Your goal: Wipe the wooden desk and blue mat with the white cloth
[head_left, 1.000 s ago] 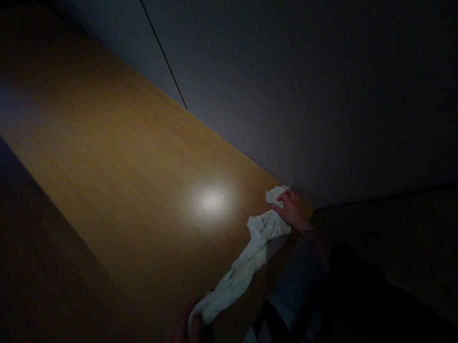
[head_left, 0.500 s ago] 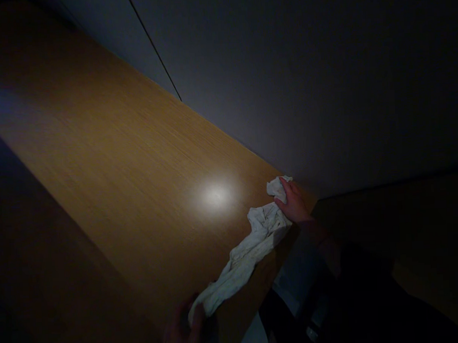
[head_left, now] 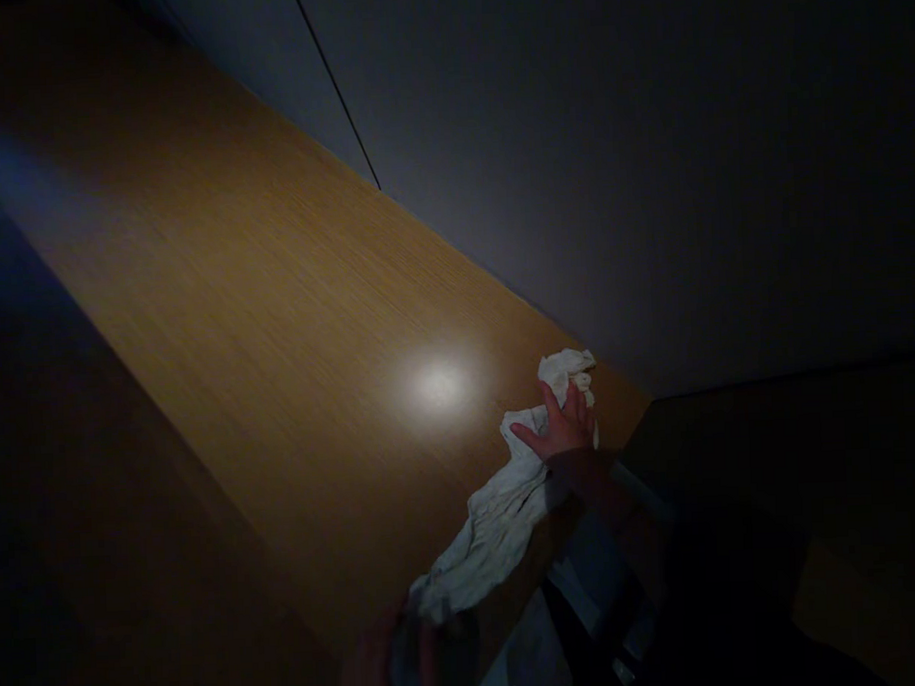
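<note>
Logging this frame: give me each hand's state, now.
Left hand: closed on the white cloth, its near end.
Right hand: open, flat on the cloth.

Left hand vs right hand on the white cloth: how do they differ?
The right hand lies lit with fingers spread, flat on the far end of the white cloth atop the wooden surface; the left hand sits in shadow at the frame's bottom, closed around the near end. Both touch the same cloth.

A cloth [head_left: 500,512] lay along the counter's [head_left: 239,321] near right edge. The right hand [head_left: 562,431] rested on its far end (beside the wall [head_left: 647,176]), the left hand [head_left: 386,666] at its near end.
</note>
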`<state>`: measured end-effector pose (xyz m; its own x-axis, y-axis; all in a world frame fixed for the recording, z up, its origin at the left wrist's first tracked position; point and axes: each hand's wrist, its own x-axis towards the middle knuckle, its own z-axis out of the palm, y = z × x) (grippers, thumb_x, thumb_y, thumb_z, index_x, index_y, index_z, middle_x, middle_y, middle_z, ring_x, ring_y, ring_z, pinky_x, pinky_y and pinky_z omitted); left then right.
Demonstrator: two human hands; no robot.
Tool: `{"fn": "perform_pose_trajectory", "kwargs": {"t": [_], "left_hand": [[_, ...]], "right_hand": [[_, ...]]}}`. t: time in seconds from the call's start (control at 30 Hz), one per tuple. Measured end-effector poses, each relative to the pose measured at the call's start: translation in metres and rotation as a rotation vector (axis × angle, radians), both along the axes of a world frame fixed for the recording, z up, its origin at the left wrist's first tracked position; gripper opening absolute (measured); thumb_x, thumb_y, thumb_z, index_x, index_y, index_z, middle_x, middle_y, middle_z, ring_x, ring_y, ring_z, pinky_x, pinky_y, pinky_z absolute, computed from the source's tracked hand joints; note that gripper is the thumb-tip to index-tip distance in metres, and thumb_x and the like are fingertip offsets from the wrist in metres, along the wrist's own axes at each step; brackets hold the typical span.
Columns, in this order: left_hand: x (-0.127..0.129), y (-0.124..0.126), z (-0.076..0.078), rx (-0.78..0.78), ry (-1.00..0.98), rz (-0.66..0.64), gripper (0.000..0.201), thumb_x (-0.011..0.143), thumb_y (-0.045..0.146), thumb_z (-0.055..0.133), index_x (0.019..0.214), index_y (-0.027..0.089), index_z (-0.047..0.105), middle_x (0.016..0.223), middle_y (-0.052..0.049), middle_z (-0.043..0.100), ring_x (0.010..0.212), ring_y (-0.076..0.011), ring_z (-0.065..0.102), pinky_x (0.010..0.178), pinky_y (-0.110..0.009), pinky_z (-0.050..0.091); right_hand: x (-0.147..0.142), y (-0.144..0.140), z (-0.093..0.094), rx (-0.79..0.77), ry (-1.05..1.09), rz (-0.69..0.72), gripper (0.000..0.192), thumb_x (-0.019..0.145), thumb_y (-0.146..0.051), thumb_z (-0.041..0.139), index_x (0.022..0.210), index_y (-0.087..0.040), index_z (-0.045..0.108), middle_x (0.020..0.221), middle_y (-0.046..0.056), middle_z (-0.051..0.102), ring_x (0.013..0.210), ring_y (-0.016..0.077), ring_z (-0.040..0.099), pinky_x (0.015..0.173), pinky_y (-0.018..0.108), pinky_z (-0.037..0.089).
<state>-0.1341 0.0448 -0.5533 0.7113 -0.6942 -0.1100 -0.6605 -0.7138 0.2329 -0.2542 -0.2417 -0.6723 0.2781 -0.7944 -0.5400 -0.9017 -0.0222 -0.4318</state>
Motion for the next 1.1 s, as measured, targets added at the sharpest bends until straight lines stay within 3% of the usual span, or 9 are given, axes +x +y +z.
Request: {"fn": "perform_pose_trajectory", "kwargs": {"t": [0.03,0.1,0.3,0.43,0.57,0.77,0.93,1.03,1.1], "left_hand": [[-0.002,-0.009,-0.003,-0.049,-0.040,-0.108,0.032,0.092,0.046,0.057,0.110,0.021,0.067,0.099,-0.007,0.076,0.091,-0.0226,0.069,0.087,-0.037,0.053],[-0.005,-0.033,-0.011,-0.082,-0.015,-0.149,0.029,0.095,0.046,0.054,0.104,0.023,0.070,0.095,-0.004,0.076,0.089,-0.0211,0.069,0.084,-0.036,0.052],[-0.009,-0.108,-0.039,0.020,0.401,0.288,0.064,0.086,0.070,0.049,0.110,0.015,0.072,0.109,-0.016,0.075,0.104,-0.0332,0.067,0.098,-0.051,0.049],[-0.008,-0.136,-0.053,0.208,0.589,0.275,0.056,0.083,0.061,0.049,0.102,0.015,0.075,0.101,-0.017,0.077,0.097,-0.0350,0.068,0.094,-0.051,0.048],[-0.012,-0.136,-0.055,0.180,0.622,0.247,0.048,0.078,0.055,0.049,0.091,0.016,0.074,0.095,-0.015,0.077,0.093,-0.0321,0.068,0.090,-0.046,0.048],[-0.019,-0.129,-0.052,0.081,0.729,0.467,0.053,0.067,0.063,0.058,0.086,0.015,0.073,0.083,-0.010,0.077,0.079,-0.0255,0.068,0.077,-0.038,0.053],[-0.015,-0.122,-0.059,0.048,0.771,0.455,0.048,0.069,0.059,0.064,0.086,0.016,0.074,0.076,-0.006,0.077,0.073,-0.0238,0.068,0.072,-0.035,0.056],[-0.017,-0.111,-0.059,-0.011,0.703,0.334,0.036,0.077,0.049,0.062,0.089,0.016,0.073,0.085,-0.008,0.078,0.080,-0.0240,0.071,0.075,-0.036,0.059],[-0.023,-0.100,-0.056,-0.066,0.498,0.039,0.024,0.086,0.035,0.055,0.088,0.018,0.072,0.092,-0.008,0.077,0.087,-0.0227,0.072,0.077,-0.035,0.059]], "right_hand": [[-0.001,0.001,0.000,0.000,0.001,0.007,0.094,0.080,-0.064,0.071,0.158,-0.024,0.034,0.165,0.026,0.021,0.153,0.0460,0.020,0.118,0.065,0.022],[-0.002,0.002,0.000,0.008,-0.002,-0.001,0.102,0.078,-0.064,0.073,0.160,-0.022,0.029,0.165,0.027,0.021,0.153,0.0462,0.020,0.118,0.067,0.022],[0.007,0.008,0.001,-0.003,-0.007,-0.063,0.126,0.066,-0.065,0.081,0.161,-0.015,0.016,0.162,0.030,0.026,0.151,0.0486,0.022,0.115,0.073,0.024],[0.001,0.015,-0.009,-0.065,-0.033,-0.046,0.123,0.065,-0.058,0.084,0.160,-0.012,0.020,0.161,0.030,0.029,0.149,0.0473,0.026,0.117,0.070,0.024],[-0.008,0.017,-0.020,-0.096,-0.052,-0.033,0.117,0.068,-0.048,0.083,0.159,-0.012,0.020,0.162,0.028,0.030,0.150,0.0440,0.028,0.119,0.066,0.024],[-0.010,0.017,-0.026,-0.060,-0.058,-0.042,0.112,0.068,-0.049,0.082,0.158,-0.015,0.024,0.162,0.027,0.028,0.151,0.0447,0.024,0.120,0.067,0.021],[-0.011,0.017,-0.029,-0.060,-0.068,-0.046,0.110,0.068,-0.044,0.080,0.158,-0.016,0.024,0.162,0.026,0.028,0.151,0.0442,0.022,0.119,0.069,0.019],[-0.012,0.015,-0.030,-0.083,-0.111,-0.060,0.104,0.069,-0.032,0.074,0.157,-0.009,0.024,0.154,0.025,0.040,0.144,0.0417,0.033,0.119,0.064,0.024],[-0.013,0.014,-0.030,-0.104,-0.185,-0.053,0.096,0.070,-0.023,0.064,0.156,-0.003,0.025,0.142,0.024,0.052,0.133,0.0369,0.045,0.117,0.055,0.033]]}}
